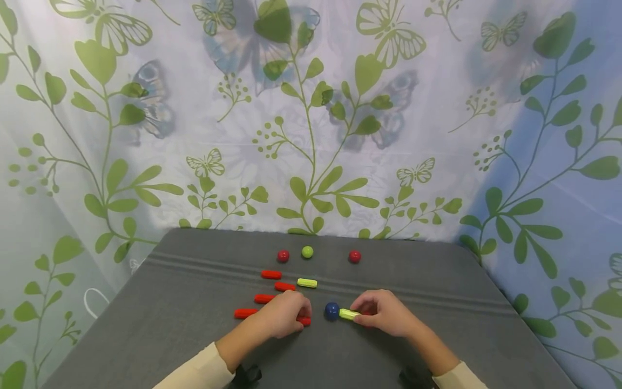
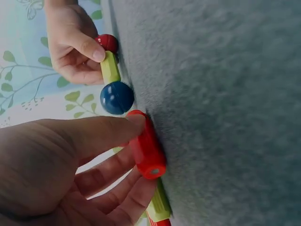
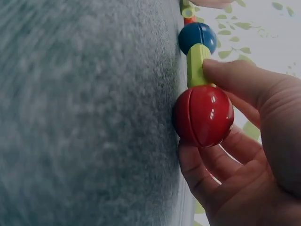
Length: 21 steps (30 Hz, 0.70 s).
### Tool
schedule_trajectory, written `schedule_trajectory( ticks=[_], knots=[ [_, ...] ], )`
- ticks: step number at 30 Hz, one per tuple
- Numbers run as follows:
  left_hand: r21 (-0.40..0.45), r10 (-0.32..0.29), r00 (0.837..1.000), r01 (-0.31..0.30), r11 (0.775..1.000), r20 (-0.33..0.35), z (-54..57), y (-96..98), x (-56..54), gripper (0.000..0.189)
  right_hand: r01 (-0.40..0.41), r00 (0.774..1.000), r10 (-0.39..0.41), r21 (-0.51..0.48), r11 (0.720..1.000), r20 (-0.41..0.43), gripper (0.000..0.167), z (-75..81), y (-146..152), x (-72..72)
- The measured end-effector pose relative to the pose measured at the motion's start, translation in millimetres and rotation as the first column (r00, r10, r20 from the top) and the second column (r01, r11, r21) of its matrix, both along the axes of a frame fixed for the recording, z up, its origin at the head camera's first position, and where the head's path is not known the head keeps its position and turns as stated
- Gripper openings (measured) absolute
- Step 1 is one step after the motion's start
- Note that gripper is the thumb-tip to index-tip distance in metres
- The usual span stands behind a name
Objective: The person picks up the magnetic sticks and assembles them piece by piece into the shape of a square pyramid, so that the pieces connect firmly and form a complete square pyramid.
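My left hand (image 1: 285, 315) pinches a red rod (image 2: 148, 150) between thumb and fingers, close over the grey surface. One end of the rod points toward a blue ball (image 1: 332, 311); they come near each other in the left wrist view. My right hand (image 1: 389, 314) grips a yellow-green rod (image 1: 347, 314), its thumb along the side. That rod joins the blue ball at one end and a red ball (image 3: 204, 117) at the other. From the head, the fingers hide most of this red ball.
Several red rods (image 1: 264, 298) lie around and behind my left hand, with another yellow-green rod (image 1: 307, 282) beside them. Farther back sit a red ball (image 1: 283, 255), a green ball (image 1: 307, 252) and another red ball (image 1: 355, 256). A leaf-patterned curtain (image 1: 311, 135) hangs behind the grey table (image 1: 194, 302).
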<state>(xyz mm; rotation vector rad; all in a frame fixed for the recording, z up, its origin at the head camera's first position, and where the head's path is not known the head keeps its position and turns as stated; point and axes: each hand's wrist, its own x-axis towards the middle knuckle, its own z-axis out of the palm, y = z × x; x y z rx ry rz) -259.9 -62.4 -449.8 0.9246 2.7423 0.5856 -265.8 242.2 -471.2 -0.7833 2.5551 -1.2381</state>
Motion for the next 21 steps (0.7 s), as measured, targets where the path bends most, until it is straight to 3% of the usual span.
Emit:
schedule_trajectory(
  ticks=[5,14,21],
  knots=[
    [-0.066,0.007,1.0,-0.005,0.998,0.02,-0.3,-0.5,4.4,0.022,-0.016,1.0,0.016,0.059,0.998,0.006,0.017,0.6,-2.4,1.1],
    [-0.012,-0.023,0.999,0.024,1.0,0.032,1.5,-7.9,4.0,0.028,-0.017,0.999,0.019,0.078,0.997,-0.026,0.023,0.3,7.6,4.1],
    [0.078,-0.068,0.996,0.064,0.995,0.05,-1.6,-11.0,-1.1,0.026,0.019,0.998,-0.024,0.088,0.996,0.053,0.029,3.9,12.7,6.5]
  ],
)
